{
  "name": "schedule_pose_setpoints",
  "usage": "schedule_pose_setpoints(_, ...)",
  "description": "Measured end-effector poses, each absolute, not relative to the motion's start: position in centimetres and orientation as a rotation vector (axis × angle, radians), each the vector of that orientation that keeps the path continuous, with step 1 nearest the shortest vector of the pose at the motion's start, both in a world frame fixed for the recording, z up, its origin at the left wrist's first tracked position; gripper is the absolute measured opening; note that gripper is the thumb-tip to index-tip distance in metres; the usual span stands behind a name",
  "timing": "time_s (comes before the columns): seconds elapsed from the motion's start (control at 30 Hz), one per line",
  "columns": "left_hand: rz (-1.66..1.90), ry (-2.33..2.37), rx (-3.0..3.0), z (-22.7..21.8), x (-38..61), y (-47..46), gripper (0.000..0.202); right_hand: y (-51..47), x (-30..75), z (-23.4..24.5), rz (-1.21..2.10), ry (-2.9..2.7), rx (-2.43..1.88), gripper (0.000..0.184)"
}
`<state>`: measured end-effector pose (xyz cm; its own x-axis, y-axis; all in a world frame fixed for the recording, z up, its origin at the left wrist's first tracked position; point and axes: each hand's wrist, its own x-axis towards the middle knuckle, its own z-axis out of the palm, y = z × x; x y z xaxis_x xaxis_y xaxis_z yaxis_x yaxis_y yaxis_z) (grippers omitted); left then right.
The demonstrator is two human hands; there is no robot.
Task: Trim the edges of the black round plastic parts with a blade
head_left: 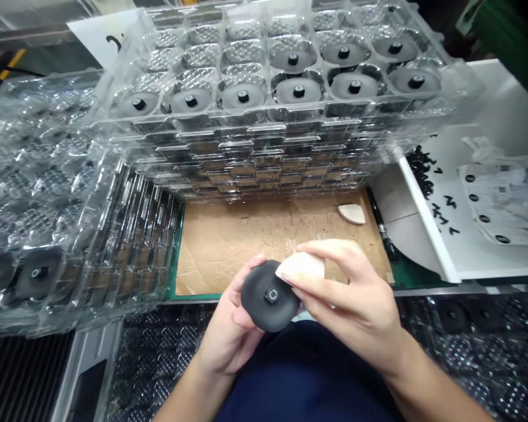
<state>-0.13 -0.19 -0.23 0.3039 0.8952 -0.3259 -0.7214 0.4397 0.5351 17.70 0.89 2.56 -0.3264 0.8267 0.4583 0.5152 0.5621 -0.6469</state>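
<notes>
Left hand (229, 328) grips black disc (269, 296); right hand (352, 299) pinches white pad (301, 266) against it; no legible writing.

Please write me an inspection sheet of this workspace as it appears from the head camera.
Surface: brown cardboard sheet on a green mat, scuffed.
Job's things: black round disc with a centre hub, held over the lap; a white wedge-shaped pad pressed on its upper edge.
Clutter: a second white wedge on the cardboard; small black parts in a white tray; a printed sheet.
Grippers: left hand cradles the disc; right hand holds the pad.
Cables: nothing seen.
Surroundings: stacked clear blister trays holding more discs behind, further trays at left.
</notes>
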Motion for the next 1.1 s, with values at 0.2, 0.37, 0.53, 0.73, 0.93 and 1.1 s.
schedule_pose_setpoints(0.2,1.126,0.641,0.350,0.4,0.4,0.2,0.048,0.1,17.0,2.2,0.527,-1.963,-1.151,0.025)
schedule_pose_setpoints(0.37,1.289,0.716,0.350,0.2,1.8,0.4,0.052,-0.4,16.4,1.8,0.551,-1.879,-1.202,0.027)
schedule_pose_setpoints(0.53,1.399,0.762,0.422,-0.5,2.3,0.1,0.053,-0.4,16.2,1.6,0.562,-1.850,-1.247,0.025)
schedule_pose_setpoints(0.73,1.423,0.785,0.423,-0.5,2.2,-0.3,0.051,-0.3,15.8,1.7,0.621,-1.855,-1.148,0.022)
schedule_pose_setpoints(0.93,1.413,0.841,0.387,-0.6,2.0,-0.3,0.053,-0.3,15.7,1.5,0.599,-1.819,-1.175,0.022)
schedule_pose_setpoints(1.1,1.399,0.876,0.372,-0.4,2.1,-0.4,0.052,-0.6,15.5,1.7,0.563,-1.764,-1.270,0.021)
